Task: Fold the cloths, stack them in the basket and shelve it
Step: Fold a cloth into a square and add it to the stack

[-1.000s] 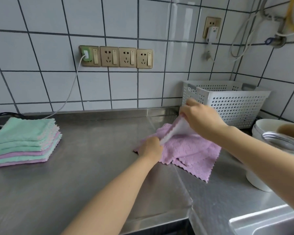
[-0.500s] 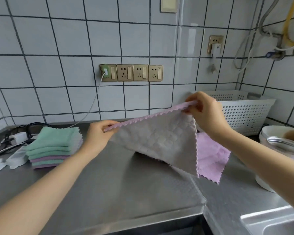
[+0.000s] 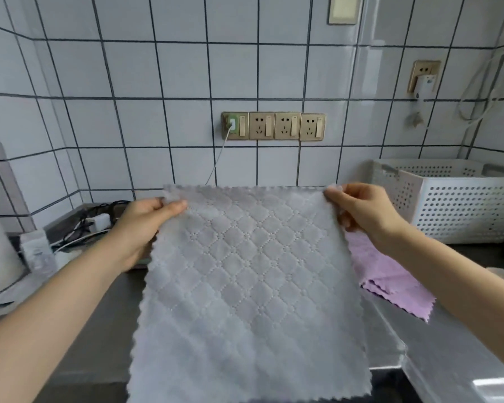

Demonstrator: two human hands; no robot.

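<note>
A: Item one, grey quilted cloth (image 3: 253, 286). Location?

B: Held up in the air over the steel counter (image 3: 448, 353), hanging flat. Left hand (image 3: 141, 225) pinches the top left corner, right hand (image 3: 367, 212) pinches the top right corner.

A: Item two?

B: Pink cloths (image 3: 390, 277), unfolded, lying on the counter behind the grey one, near the white perforated basket (image 3: 454, 205).

A: Risks?

B: Probable: a corner slips from a light pinch and the cloth drops askew. Uneven halves if the scalloped edges are not matched. The hanging hem may drag the pink cloths out of place. Cables (image 3: 90, 225) at left could snag.
</note>
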